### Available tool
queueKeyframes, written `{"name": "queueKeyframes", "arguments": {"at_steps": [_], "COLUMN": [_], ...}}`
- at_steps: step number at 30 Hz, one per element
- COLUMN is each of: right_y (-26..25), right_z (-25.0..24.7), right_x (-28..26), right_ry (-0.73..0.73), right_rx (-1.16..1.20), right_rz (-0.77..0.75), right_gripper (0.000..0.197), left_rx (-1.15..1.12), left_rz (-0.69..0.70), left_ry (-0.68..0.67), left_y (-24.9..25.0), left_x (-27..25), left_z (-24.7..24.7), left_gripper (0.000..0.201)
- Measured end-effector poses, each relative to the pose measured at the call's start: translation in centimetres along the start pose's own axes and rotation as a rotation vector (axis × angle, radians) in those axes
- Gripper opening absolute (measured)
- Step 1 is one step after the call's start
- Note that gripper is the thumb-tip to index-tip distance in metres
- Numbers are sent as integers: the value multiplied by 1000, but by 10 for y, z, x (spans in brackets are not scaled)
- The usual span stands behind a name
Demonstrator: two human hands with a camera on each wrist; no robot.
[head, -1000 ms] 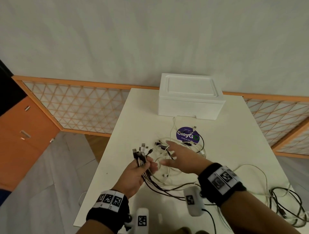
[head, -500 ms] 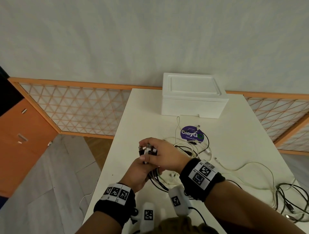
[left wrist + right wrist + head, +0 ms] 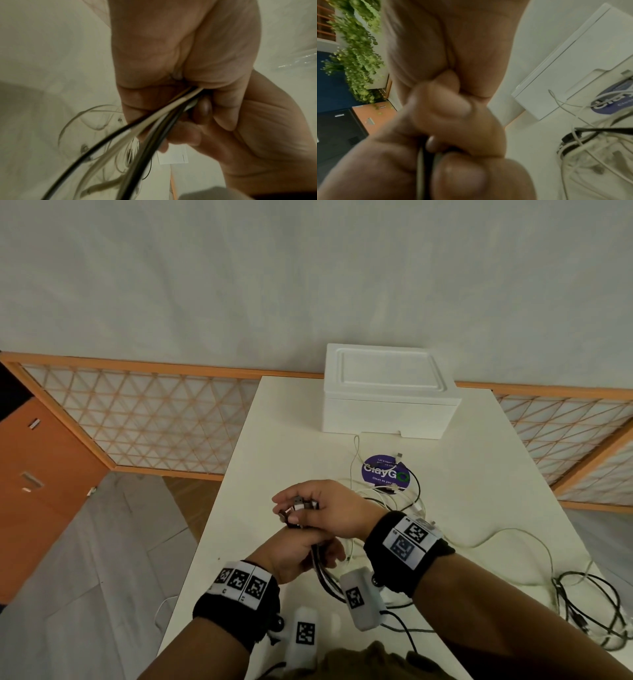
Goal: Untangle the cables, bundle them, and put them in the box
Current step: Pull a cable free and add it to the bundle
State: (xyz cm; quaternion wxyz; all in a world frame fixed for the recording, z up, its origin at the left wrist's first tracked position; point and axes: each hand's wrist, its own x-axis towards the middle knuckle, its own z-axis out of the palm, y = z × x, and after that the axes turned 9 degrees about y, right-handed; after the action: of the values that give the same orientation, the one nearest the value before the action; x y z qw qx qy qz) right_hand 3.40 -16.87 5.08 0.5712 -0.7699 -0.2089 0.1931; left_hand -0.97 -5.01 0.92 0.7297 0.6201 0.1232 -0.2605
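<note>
My left hand [image 3: 298,549] grips a bunch of black and white cables [image 3: 154,124] just below their plug ends. My right hand [image 3: 318,508] curls over the top of the same bunch, its fingers wrapped round the plug ends [image 3: 299,505]. Both hands hover over the white table's [image 3: 274,422] near left part. The cables trail down to a loose tangle [image 3: 387,498] lying on the table to the right. The white foam box [image 3: 387,395] stands closed at the table's far edge. In the right wrist view my curled fingers [image 3: 447,108] hide the plugs.
A round purple sticker [image 3: 385,472] lies under the tangle in front of the box. More black and white cables [image 3: 582,597] sprawl at the table's right edge. A lattice screen [image 3: 137,412] runs behind the table, with an orange cabinet [image 3: 34,491] at left.
My right hand has come back from over the tangle and closed round the plug ends above my left hand. The left hand has kept its grip on the bunch.
</note>
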Motion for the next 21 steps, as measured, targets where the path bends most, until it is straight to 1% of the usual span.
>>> {"name": "queueKeyframes", "arguments": {"at_steps": [2,3,4,5,6,7,8,9,10,11,12,13,15,17,19,20,21], "right_y": [5,12,19,28,39,51,66,83,98,112,125,135,143,146,139,132,123], "right_z": [-1,0,1,1,0,-4,-10,-17,-23,-25,-26,-27,-25,-25,-27,-29,-34], "right_x": [-2,-4,-7,-10,-14,-19,-24,-30,-37,-43,-47,-50,-52,-51,-51,-51,-49], "right_ry": [4,37,102,208,327,439,488,440,312,167,69,18,-21,-14,-13,13,70], "right_rx": [-41,-28,24,95,123,54,-121,-360,-600,-787,-899,-951,-1044,-1151,-1222,-1222,-1193], "right_rz": [-40,-39,-18,21,72,146,232,325,405,464,485,466,357,248,187,172,154], "right_gripper": [46,50,51,45,34,20,13,13,15,21,30,35,33,26,22,21,21], "left_rx": [-54,-94,-140,-193,-256,-321,-385,-430,-450,-450,-439,-421,-384,-331,-279,-259,-240], "left_rz": [9,16,15,4,-18,-44,-68,-86,-97,-106,-115,-121,-127,-126,-114,-98,-76], "left_ry": [-1,7,26,53,91,141,192,236,265,275,273,264,239,198,168,156,148], "left_y": [-5,-7,-8,-10,-12,-15,-18,-22,-26,-31,-34,-37,-39,-36,-31,-28,-25], "left_x": [2,3,4,5,5,6,7,8,8,9,8,8,9,10,11,11,12], "left_z": [0,-1,-3,-5,-7,-10,-14,-19,-23,-27,-30,-31,-33,-31,-28,-26,-25], "left_gripper": [13,16,18,17,21,33,42,47,48,46,45,43,41,39,36,35,34]}}
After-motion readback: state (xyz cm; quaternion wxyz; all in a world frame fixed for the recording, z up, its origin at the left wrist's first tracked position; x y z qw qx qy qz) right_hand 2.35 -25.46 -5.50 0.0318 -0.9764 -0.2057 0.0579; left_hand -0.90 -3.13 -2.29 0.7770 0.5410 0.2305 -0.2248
